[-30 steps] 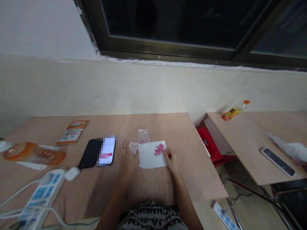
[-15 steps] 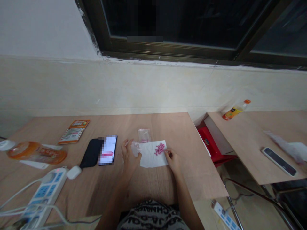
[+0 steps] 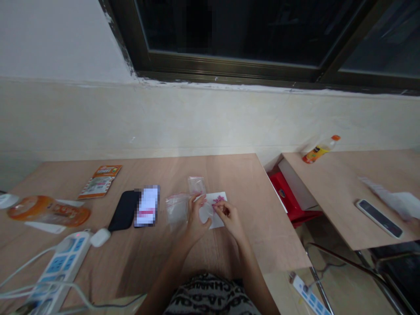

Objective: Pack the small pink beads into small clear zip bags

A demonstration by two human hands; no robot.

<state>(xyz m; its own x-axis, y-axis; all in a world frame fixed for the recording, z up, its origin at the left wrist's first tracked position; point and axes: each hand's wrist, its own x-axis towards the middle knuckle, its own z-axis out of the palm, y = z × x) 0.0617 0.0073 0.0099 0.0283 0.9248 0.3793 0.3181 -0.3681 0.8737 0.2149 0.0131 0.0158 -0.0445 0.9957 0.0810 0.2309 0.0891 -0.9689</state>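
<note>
My left hand and my right hand meet over a white paper sheet on the wooden table. A small heap of pink beads lies on the sheet's far part. The left fingers curl round a pale, whitish thing at the sheet's left edge; I cannot make out what it is. My right thumb and fingers are pinched together just in front of the beads, and what they hold is too small to see. A flat clear plastic bag lies just left of my left hand. Another small clear bag lies behind the sheet.
A phone with a lit screen and a black case lie to the left, with a white earbud case, a power strip with cables, an orange packet and a card. A second table at right bears a bottle and a remote.
My left hand has let the clear bag down on the table and moved right to the sheet's edge. My right hand has shifted left towards the beads.
</note>
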